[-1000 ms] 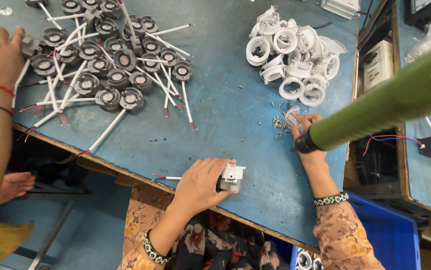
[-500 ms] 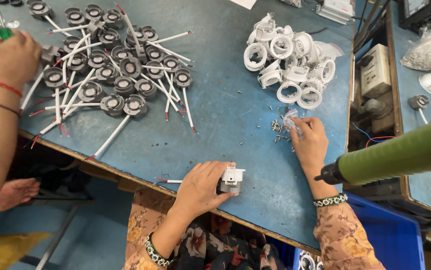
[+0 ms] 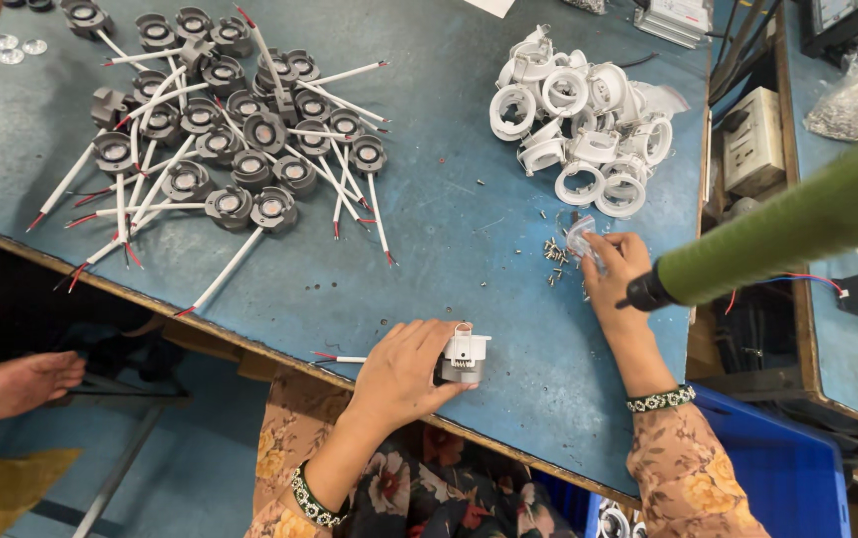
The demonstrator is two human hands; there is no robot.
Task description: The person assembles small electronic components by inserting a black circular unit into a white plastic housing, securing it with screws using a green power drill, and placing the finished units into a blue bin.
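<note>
Resting under left hand (image 3: 404, 371): lamp fitting (image 3: 464, 357)

An assembly workshop: blue workbench (image 3: 449, 229) heaped with grey lamp units (image 3: 230, 139) and white housings (image 3: 578, 110).

My left hand (image 3: 404, 371) and right hand (image 3: 616, 269) are bare; both wrists wear beaded black-and-white bangles, and floral orange-brown sleeves cover my forearms toward six o'clock.

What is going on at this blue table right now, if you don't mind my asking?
A person's left hand holds a small white-and-grey fitting near the table edge. The right hand, with a green power screwdriver, reaches into loose screws. Grey wired lamp units and white rings lie piled beyond.
</note>
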